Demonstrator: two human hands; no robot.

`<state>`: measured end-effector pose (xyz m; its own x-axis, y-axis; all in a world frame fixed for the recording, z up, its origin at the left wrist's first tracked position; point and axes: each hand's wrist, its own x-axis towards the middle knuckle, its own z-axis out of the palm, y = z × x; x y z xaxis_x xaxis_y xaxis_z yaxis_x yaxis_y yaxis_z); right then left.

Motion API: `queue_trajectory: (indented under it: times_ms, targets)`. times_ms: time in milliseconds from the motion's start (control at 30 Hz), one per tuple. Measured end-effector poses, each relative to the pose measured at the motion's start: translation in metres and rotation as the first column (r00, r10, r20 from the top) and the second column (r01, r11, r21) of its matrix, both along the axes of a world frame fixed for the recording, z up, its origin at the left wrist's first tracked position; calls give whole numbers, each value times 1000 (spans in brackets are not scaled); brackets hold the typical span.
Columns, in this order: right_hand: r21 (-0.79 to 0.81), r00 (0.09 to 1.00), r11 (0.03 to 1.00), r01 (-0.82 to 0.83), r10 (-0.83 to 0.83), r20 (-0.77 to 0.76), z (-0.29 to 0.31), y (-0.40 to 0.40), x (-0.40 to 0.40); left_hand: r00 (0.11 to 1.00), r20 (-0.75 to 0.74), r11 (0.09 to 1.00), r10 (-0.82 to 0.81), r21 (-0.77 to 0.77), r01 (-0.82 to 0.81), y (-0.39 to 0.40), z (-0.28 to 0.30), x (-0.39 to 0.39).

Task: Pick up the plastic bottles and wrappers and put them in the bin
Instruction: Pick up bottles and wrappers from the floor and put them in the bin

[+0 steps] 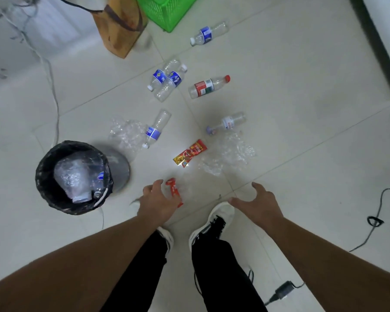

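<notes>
A round bin [45, 176] with a black liner stands at the left, with clear plastic and a bottle inside. My left hand [158, 202] hovers over a small red wrapper [173, 188] on the floor, fingers apart, partly covering it. My right hand [259, 204] is spread above bare tile and holds nothing. A red and yellow wrapper [189, 153] lies ahead, with clear crumpled plastic [232, 154] beside it and more clear plastic [126, 134] near the bin. Several empty bottles lie further out: blue-labelled ones [154, 129] [168, 79] [206, 34], a red-capped one [208, 86], a small one [227, 123].
A green mesh basket [167, 10] and a wooden block [119, 25] stand at the top. A white cable [52, 86] runs down the left, a black cable [374, 221] and plug adapter [284, 291] lie at the right. My shoes [214, 221] stand below my hands.
</notes>
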<state>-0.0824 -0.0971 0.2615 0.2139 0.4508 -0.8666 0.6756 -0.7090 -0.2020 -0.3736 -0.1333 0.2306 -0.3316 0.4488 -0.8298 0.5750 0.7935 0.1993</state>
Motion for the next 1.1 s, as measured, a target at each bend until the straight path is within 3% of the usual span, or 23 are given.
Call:
queue_trajectory:
  times_ms: [67, 267, 400, 567, 700, 767, 833, 967, 1100]
  targets:
    - [-1, 1000, 1000, -23, 23, 12, -3, 9, 1, 999, 21, 999, 40, -20, -39, -2, -5, 9]
    - [15, 999, 1000, -26, 25, 34, -56, 35, -10, 997, 47, 998, -66, -2, 67, -5, -57, 7]
    - [24, 986, 990, -139, 136, 96, -153, 53, -15, 992, -8, 992, -125, 30, 125, -4, -160, 11]
    - [97, 935, 934, -344, 330, 130, -309, 71, -11, 950, -178, 964, -258, 20, 266, -25, -321, 29]
    - [150, 839, 842, -519, 467, 280, -403, 68, -3, 923, -283, 942, -261, 135, 308, -58, -385, 46]
    - [213, 774, 758, -616, 533, 342, -420, 61, 12, 896, -278, 881, -347, 231, 413, -73, -387, 50]
    - [194, 756, 733, -652, 606, 248, -410, 53, 28, 890, -241, 846, -387, 291, 447, -78, -367, 55]
    - [226, 839, 807, -545, 521, 158, -336, 44, 44, 967, -188, 922, -170, 316, 223, -48, -289, 54]
    - [285, 854, 805, -520, 503, 134, -237, 52, 51, 979, -190, 923, -77, 357, 142, 3, -192, 38]
